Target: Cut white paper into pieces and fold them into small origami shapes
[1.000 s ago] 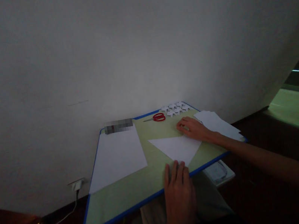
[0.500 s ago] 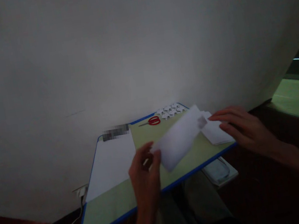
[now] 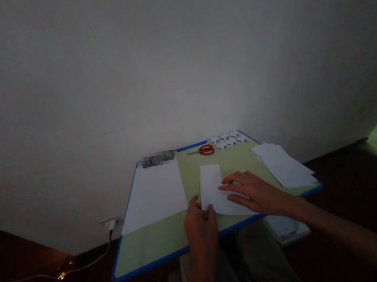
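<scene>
Paper [image 3: 210,185] has come down onto the table [image 3: 149,254], near middle, long axis pointing far; left hand [image 3: 200,229] curls at its left edge, grip unclear; right hand [image 3: 258,193], fingers loosely spread, overlaps it.

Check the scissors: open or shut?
Shut: the scissors show their blades as one narrow strip, with the red handles close together.

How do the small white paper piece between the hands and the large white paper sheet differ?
Size: the small white paper piece covers less green, blue-edged tabletop than the large white paper sheet. Outline: the small piece flares rightward at its near end; the large sheet doesn't. The left hand and right hand are at the small piece, not the large sheet. Both are white, on the tabletop.
</scene>
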Tool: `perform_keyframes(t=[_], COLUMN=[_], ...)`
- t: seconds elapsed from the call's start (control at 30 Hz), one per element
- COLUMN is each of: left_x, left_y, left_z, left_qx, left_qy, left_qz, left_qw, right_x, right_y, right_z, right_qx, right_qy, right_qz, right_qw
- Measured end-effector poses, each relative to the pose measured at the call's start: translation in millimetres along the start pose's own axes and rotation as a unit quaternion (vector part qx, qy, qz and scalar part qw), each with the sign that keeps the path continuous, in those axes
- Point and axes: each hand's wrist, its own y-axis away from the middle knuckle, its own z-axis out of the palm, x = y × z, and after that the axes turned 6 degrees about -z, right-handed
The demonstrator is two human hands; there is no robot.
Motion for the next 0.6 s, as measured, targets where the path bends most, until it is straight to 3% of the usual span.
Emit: perform_keyframes(t=[0.1,0.23,0.37,0.47,0.6], left_x=[-9.7,-21.8,-24.8,-25.7,-29.4], left_y=[10.2,31.5,47.2,50.4,50.4], left_z=[-7.0,-14.7,-13.5,-12.3,-14.5], left_qx=[0.055,0.051,0.037,0.045,0.049], left_qy=[-0.160,-0.301,-0.374,-0.397,-0.404], left_qz=[0.119,0.257,0.283,0.296,0.308], left_qw=[0.978,0.917,0.882,0.867,0.860], right_x=[4.6,7.0,-7.1,-29.0,-51.2], right_y=[-5.6,-4.2,-22.9,-57.1,-104.1], right_z=[27.8,29.7,29.1,45.3,72.0], right_qx=[-0.053,-0.067,-0.041,-0.001,0.023], right_qy=[0.021,0.034,0.074,0.120,0.168], right_qz=[-0.004,0.001,0.054,0.119,0.149], right_qw=[0.998,0.997,0.995,0.986,0.974])
